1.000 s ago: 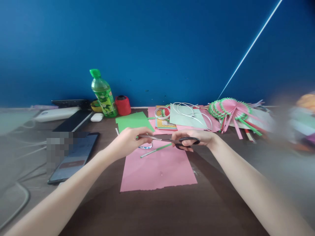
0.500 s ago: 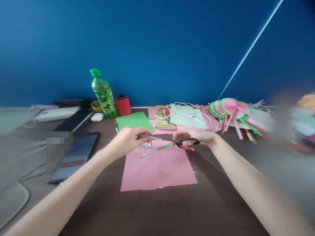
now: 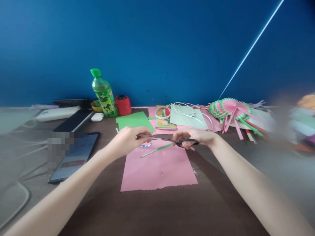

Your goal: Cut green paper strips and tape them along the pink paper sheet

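My right hand (image 3: 190,136) is closed around the black handles of a pair of scissors (image 3: 169,140), whose blades point left. At the blade tips my left hand (image 3: 133,137) is closed in a pinch. A narrow pale paper strip (image 3: 158,139) shows along the blades by those fingers, which partly hide it. Below the hands lies a pink sheet of paper (image 3: 158,172) with a ragged near edge. A green and white strip (image 3: 156,150) rests slantwise on that sheet. Under my left fingers a roll of tape (image 3: 146,144) is partly covered.
Behind my left hand lies green paper (image 3: 134,120). A green bottle (image 3: 103,95) and red spool (image 3: 123,105) stand by the blue wall. At left are a phone (image 3: 78,160) and cables. A white cable (image 3: 209,121) and pleated paper decoration (image 3: 233,109) lie at back right.
Almost nothing has moved. The scissors' handles in my right hand have shifted very slightly, and the blades look a little closer together; my left hand keeps its place.
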`<state>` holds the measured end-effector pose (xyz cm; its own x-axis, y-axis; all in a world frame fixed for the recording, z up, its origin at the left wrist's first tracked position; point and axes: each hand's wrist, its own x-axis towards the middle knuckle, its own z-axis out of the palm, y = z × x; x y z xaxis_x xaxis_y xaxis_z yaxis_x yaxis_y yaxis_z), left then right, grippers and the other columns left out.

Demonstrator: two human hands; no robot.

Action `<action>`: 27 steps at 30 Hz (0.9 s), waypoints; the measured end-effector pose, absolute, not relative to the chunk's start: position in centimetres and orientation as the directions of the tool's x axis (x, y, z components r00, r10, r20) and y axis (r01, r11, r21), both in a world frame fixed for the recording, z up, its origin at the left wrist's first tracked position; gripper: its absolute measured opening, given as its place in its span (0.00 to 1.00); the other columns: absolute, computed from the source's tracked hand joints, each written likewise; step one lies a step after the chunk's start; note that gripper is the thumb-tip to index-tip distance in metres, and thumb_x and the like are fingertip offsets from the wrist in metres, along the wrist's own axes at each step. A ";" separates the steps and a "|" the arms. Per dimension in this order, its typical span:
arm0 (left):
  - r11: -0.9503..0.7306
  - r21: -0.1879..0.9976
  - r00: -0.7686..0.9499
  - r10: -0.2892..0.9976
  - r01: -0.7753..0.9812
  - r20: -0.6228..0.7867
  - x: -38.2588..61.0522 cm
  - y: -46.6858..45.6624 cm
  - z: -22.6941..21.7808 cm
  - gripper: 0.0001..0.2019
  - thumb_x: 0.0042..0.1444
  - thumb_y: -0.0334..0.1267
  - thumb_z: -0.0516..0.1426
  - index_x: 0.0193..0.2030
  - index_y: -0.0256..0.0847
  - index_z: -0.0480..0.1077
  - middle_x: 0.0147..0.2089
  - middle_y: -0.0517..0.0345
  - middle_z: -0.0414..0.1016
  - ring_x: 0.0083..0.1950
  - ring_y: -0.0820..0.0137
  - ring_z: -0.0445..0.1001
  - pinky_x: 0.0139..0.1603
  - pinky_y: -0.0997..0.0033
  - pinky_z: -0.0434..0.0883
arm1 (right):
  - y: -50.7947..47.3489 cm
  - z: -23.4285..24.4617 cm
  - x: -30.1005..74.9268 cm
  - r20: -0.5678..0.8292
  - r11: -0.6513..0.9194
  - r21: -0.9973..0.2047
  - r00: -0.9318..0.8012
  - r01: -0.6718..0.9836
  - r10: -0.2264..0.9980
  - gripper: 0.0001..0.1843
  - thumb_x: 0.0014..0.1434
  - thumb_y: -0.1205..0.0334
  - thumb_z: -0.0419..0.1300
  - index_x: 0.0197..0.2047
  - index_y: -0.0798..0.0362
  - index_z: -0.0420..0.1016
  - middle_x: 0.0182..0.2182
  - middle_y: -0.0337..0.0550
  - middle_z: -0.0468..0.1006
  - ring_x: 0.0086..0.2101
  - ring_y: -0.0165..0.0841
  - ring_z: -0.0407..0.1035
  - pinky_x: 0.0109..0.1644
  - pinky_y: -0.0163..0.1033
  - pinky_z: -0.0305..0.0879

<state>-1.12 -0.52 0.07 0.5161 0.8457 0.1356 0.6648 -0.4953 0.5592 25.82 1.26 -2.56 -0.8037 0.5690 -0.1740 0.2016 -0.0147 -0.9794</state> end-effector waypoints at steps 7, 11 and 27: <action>-0.495 0.557 0.509 0.849 0.667 0.144 -1.2 -0.5 0.0 0.10 0.53 0.42 0.52 0.38 0.45 0.71 0.32 0.63 0.79 0.33 0.71 0.74 0.34 0.75 0.66 | 1.3 -2.6 25.8 -0.169 0.006 -0.977 -0.793 0.213 0.586 0.17 0.48 0.56 0.63 0.39 0.57 0.69 0.34 0.42 0.68 0.21 0.18 0.57 0.17 0.24 0.58; -0.492 0.561 0.504 0.851 0.665 0.148 -1.2 -0.5 0.0 0.08 0.53 0.41 0.52 0.37 0.45 0.71 0.31 0.64 0.79 0.32 0.71 0.74 0.33 0.75 0.66 | 1.3 -2.6 25.8 -0.155 0.030 -0.976 -0.793 0.214 0.589 0.16 0.49 0.56 0.62 0.39 0.57 0.70 0.32 0.40 0.68 0.20 0.18 0.56 0.17 0.24 0.58; -0.479 0.539 0.481 0.864 0.693 0.148 -1.1 -0.6 0.2 0.09 0.53 0.45 0.54 0.36 0.45 0.71 0.32 0.63 0.78 0.33 0.70 0.74 0.33 0.74 0.66 | 1.5 -2.6 25.8 -0.144 0.058 -0.973 -0.790 0.221 0.596 0.19 0.47 0.55 0.63 0.39 0.58 0.69 0.35 0.43 0.69 0.19 0.16 0.57 0.16 0.23 0.57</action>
<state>-1.11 -0.61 0.25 0.4814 0.8639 0.1479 0.6934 -0.4786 0.5386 25.79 1.48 -2.61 -0.7897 0.5963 -0.1440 0.2213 0.0579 -0.9735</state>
